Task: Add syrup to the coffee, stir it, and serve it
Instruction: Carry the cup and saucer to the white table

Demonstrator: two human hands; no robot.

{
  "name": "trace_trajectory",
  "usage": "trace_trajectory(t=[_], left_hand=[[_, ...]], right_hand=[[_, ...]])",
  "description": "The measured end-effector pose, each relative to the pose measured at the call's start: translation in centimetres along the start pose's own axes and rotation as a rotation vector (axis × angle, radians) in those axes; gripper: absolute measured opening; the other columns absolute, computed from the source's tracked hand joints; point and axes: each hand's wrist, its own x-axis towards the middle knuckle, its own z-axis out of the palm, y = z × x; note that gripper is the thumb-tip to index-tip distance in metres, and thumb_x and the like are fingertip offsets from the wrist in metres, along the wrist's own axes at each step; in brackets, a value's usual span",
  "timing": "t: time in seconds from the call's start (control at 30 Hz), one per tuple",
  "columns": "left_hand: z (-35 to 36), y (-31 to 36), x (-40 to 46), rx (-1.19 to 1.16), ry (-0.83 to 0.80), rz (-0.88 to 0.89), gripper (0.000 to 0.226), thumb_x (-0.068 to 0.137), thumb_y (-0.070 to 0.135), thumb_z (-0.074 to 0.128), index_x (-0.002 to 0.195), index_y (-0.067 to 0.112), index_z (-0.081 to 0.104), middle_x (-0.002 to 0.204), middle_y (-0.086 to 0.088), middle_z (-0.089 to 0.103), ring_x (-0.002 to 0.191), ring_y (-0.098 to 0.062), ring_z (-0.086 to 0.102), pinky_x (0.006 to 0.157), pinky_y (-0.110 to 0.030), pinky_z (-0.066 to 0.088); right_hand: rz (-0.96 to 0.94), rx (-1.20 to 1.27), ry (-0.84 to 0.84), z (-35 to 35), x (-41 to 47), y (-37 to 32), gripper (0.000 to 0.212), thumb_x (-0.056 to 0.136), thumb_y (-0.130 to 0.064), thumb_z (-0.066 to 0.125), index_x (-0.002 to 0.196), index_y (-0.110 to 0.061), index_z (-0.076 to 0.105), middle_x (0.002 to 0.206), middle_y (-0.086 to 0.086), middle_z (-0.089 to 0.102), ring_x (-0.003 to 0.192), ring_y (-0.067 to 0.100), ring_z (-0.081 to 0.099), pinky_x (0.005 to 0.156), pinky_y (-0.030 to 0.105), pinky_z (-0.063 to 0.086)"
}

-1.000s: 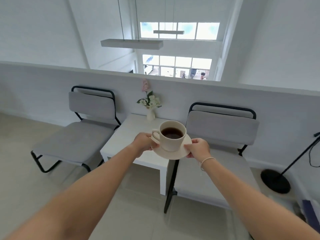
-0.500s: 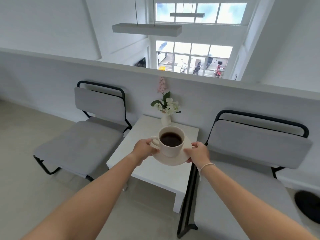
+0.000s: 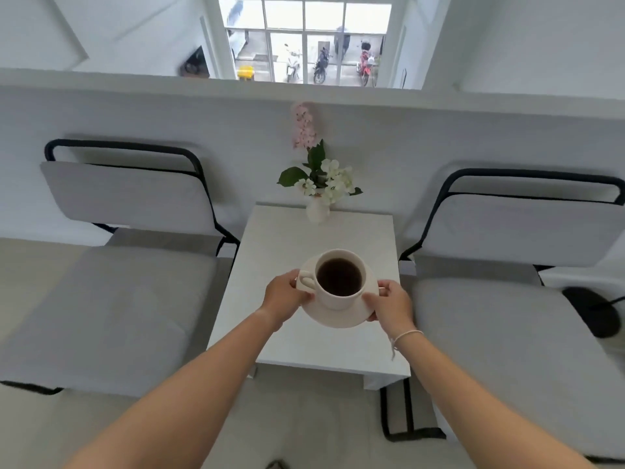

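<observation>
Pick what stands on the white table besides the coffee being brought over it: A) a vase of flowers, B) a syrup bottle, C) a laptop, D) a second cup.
A: a small white vase of flowers stands at the far edge of the table; nothing else rests there.

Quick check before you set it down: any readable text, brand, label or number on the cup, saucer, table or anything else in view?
None readable.
Cup, saucer, table and vase: plain white, no markings.
Motorbikes outside the window: too small and blurred to read anything.
</observation>
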Motion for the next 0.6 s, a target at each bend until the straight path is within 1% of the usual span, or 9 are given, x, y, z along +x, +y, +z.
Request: trace_trajectory(t=[0.17, 0.23, 0.33, 0.4, 0.5, 0.6], left_hand=[[-0.5, -4.0, 4.9, 0.037, 0.001, -0.039, 0.025, 0.081, 0.003, 0.063, 0.105, 0.010, 0.066, 0.098, -0.005, 0.066, 0.093, -0.021, 0.057, 0.080, -0.033, 0.047], [-0.3, -5.9, 6.9, 0.044, 0.015, -0.055, 0.026, 0.080, 0.002, 0.063, 0.104, 0.009, 0.066, 0.096, -0.005, 0.065, 0.090, -0.020, 0.056, 0.080, -0.032, 0.046], [0.5, -8.9, 9.9, 0.064, 0.025, -0.074, 0.030, 0.081, 0.004, 0.063, 0.110, 0.012, 0.066, 0.098, -0.005, 0.065, 0.091, -0.019, 0.055, 0.080, -0.031, 0.046], [1.1, -10.9, 11.6, 0.063, 0.034, -0.092, 0.035, 0.081, 0.004, 0.064, 0.114, 0.013, 0.066, 0.099, -0.004, 0.064, 0.092, -0.019, 0.055, 0.079, -0.029, 0.045], [2.0, -13.7, 13.9, 0.053, 0.050, -0.128, 0.042, 0.081, 0.003, 0.065, 0.120, 0.016, 0.064, 0.103, -0.005, 0.064, 0.094, -0.018, 0.055, 0.081, -0.028, 0.044], [2.6, -16.3, 15.7, 0.071, 0.058, -0.144, 0.043, 0.081, 0.003, 0.064, 0.122, 0.016, 0.063, 0.105, -0.005, 0.063, 0.094, -0.018, 0.054, 0.081, -0.028, 0.043]], right_hand=[[0.044, 0.003, 0.024, 3.4, 4.2, 2.8, 0.025, 0.081, -0.005, 0.063, 0.103, -0.013, 0.055, 0.103, 0.016, 0.065, 0.088, 0.027, 0.060, 0.050, 0.025, 0.049], [0.050, -0.008, 0.020, 4.5, 6.3, 4.4, 0.027, 0.081, -0.007, 0.063, 0.106, -0.013, 0.055, 0.104, 0.014, 0.064, 0.089, 0.026, 0.059, 0.048, 0.022, 0.048], [0.058, -0.024, 0.013, 5.9, 9.3, 7.2, 0.029, 0.082, -0.010, 0.064, 0.109, -0.014, 0.055, 0.104, 0.009, 0.062, 0.089, 0.024, 0.059, 0.046, 0.019, 0.048], [0.068, -0.041, 0.003, 6.7, 11.2, 9.0, 0.027, 0.082, -0.010, 0.064, 0.107, -0.015, 0.055, 0.103, 0.007, 0.061, 0.088, 0.022, 0.058, 0.045, 0.018, 0.048], [0.096, -0.045, -0.011, 7.8, 13.7, 11.6, 0.026, 0.082, -0.007, 0.063, 0.106, -0.015, 0.055, 0.103, 0.008, 0.061, 0.088, 0.024, 0.059, 0.045, 0.019, 0.048], [0.109, -0.058, -0.023, 8.9, 15.6, 14.0, 0.025, 0.083, -0.005, 0.061, 0.104, -0.016, 0.054, 0.102, 0.007, 0.060, 0.090, 0.026, 0.060, 0.040, 0.015, 0.048]])
